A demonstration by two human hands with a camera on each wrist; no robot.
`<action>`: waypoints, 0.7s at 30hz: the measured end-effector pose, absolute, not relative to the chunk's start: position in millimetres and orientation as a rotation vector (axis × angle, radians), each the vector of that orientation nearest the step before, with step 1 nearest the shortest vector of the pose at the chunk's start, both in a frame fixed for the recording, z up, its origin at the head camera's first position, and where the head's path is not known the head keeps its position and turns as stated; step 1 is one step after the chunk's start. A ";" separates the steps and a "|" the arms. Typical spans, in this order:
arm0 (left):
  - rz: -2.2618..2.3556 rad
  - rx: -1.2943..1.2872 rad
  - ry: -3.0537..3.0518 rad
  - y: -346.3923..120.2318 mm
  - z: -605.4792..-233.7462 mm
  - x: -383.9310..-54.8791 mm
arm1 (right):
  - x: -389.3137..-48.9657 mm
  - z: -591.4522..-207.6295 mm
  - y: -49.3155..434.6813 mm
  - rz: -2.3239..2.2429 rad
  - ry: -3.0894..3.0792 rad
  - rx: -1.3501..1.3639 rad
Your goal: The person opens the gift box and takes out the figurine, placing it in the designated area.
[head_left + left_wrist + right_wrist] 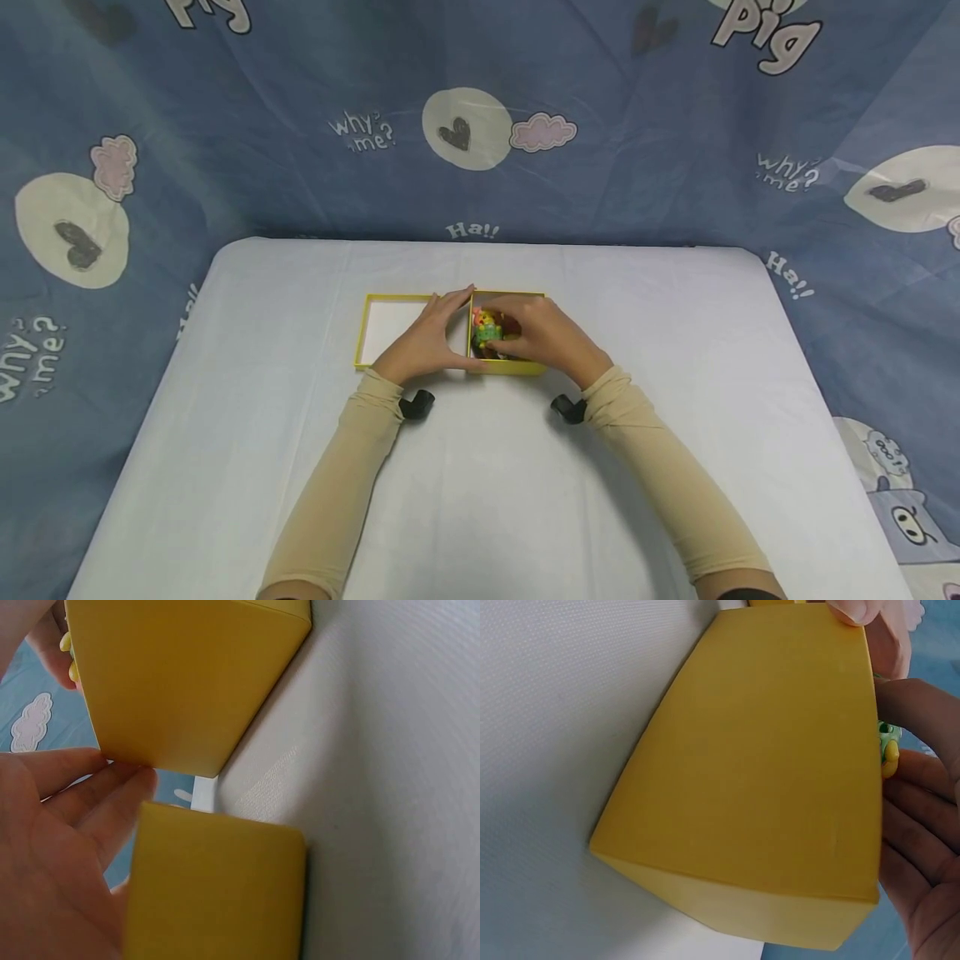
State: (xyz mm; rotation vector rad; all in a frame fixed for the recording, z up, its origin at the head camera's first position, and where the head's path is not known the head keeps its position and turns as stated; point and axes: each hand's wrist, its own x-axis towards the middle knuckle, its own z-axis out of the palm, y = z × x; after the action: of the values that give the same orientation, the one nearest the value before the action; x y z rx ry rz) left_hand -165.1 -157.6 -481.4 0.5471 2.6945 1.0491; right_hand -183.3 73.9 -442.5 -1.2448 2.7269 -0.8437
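Observation:
A yellow box (506, 367) with no lid on it stands on the table, its front wall filling much of the right wrist view. My left hand (429, 337) spans the box's left side, holding it with the thumb at the front rim and the fingers at the back corner. Inside the box opening, my right hand (543, 329) pinches a small toy figurine (487, 332), yellow with a green body and a touch of pink at its head. The fingers and rim hide part of the figurine. Something dark brown lies under it, mostly covered by my right hand.
Left of the box lies a shallow yellow-edged lid (362, 337), white inside, partly under my left hand. A white cloth covers the table (480, 500). Behind it hangs a blue printed curtain (285, 150). Black wrist mounts (417, 406) sit by both cuffs.

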 end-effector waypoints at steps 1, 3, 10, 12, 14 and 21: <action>1.050 0.552 2.695 -157.7 -481.2 -165.3 | -183.5 -442.2 74.0 -0.847 2.727 -1.251; 1.055 0.555 2.693 -157.5 -480.9 -166.0 | -184.1 -441.8 74.1 -0.848 2.728 -1.258; 1.071 0.548 2.686 -158.3 -482.4 -167.6 | -185.0 -438.0 73.2 -0.843 2.745 -1.250; 1.075 0.541 2.682 -158.3 -482.1 -167.9 | -184.9 -436.0 73.2 -0.842 2.746 -1.238; 1.073 0.535 2.678 -158.5 -482.1 -168.1 | -184.7 -434.5 73.5 -0.845 2.746 -1.230; 1.070 0.545 2.677 -159.2 -483.2 -170.1 | -184.5 -432.6 74.2 -0.851 2.758 -1.237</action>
State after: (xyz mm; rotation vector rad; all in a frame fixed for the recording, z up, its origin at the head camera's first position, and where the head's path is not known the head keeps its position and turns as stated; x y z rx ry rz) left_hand -170.1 -159.2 -483.2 0.5450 2.6766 1.0698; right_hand -184.5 74.2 -432.6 -1.2367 2.7576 -0.8509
